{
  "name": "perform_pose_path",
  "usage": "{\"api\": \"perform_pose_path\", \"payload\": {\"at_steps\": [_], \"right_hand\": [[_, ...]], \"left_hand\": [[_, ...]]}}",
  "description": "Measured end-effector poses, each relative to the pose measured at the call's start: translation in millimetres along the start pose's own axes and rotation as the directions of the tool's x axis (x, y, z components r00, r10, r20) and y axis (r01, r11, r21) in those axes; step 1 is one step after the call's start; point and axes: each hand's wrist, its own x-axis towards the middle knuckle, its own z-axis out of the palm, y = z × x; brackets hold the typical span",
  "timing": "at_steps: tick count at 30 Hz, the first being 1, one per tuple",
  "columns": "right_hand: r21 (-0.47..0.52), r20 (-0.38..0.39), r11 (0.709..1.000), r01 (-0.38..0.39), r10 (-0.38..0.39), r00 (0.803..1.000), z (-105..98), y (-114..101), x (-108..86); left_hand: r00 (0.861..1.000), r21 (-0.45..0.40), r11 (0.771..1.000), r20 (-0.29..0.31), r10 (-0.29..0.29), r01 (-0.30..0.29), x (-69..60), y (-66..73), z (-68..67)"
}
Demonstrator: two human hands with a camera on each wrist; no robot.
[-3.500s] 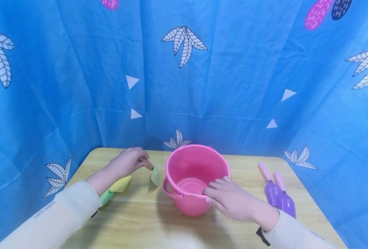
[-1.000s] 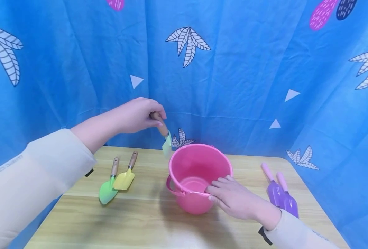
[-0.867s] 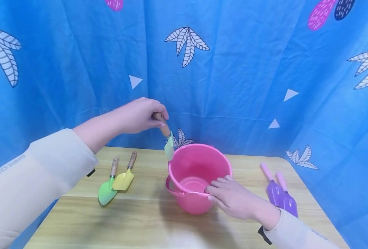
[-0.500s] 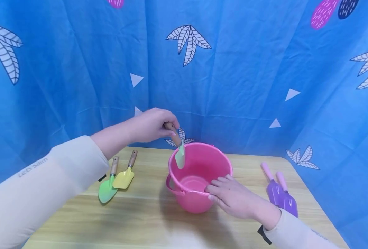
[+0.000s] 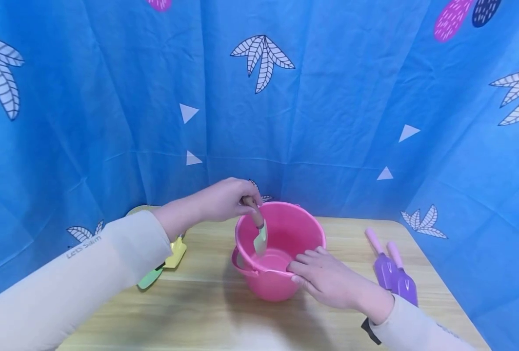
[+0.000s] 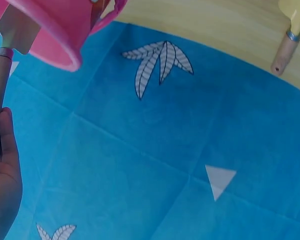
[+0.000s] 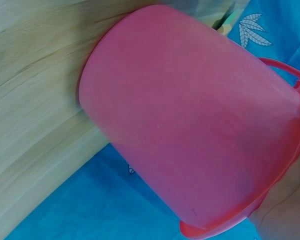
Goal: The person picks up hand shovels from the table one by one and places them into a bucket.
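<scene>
A pink bucket [image 5: 270, 287] stands upright on the table, its handle folded down at the left. My left hand [image 5: 224, 200] grips the wooden handle of a small pale-green trowel [image 5: 261, 240], whose blade points down inside the bucket's mouth. In the left wrist view the trowel [image 6: 17, 30] shows against the bucket's rim. My right hand [image 5: 329, 280] holds the bucket's near right rim, fingers over the edge and thumb outside. Partly behind the left sleeve lie a yellow trowel [image 5: 176, 253] and a green trowel [image 5: 149, 279].
Two purple shovels [image 5: 386, 272] with pink handles lie side by side on the right of the wooden table [image 5: 189, 312]. A blue patterned curtain [image 5: 347, 97] hangs around the back and sides of the table.
My left hand lifted the pale-green trowel from the table's left part, carried it right over the rim, then lowered it into the bucket. The right hand stays on the rim.
</scene>
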Motion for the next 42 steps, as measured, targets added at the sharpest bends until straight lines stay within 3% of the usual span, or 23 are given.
{"api": "perform_pose_path", "payload": {"at_steps": [7, 22, 30, 42], "right_hand": [[-0.023, -0.024, 1.000, 0.019, -0.020, 1.000, 1.2, -0.4, 0.3], [-0.005, -0.013, 1.000, 0.007, -0.007, 1.000, 0.4, -2.1, 0.6], [-0.009, -0.022, 1.000, 0.019, -0.020, 1.000, -0.2, -2.5, 1.9], [-0.045, -0.047, 0.998, 0.042, -0.044, 0.998, 0.4, -2.3, 3.3]], "left_hand": [[1.000, 0.029, 0.999, 0.004, 0.014, -0.014, 6.0, -5.9, 20.8], [0.998, -0.061, 0.998, 0.065, 0.018, -0.014, 17.6, -13.6, 70.9], [0.994, -0.133, 0.991, 0.099, 0.044, -0.031, 22.9, -13.4, 84.9], [0.991, -0.135, 0.989, 0.108, 0.082, -0.068, 30.7, -13.3, 100.6]]}}
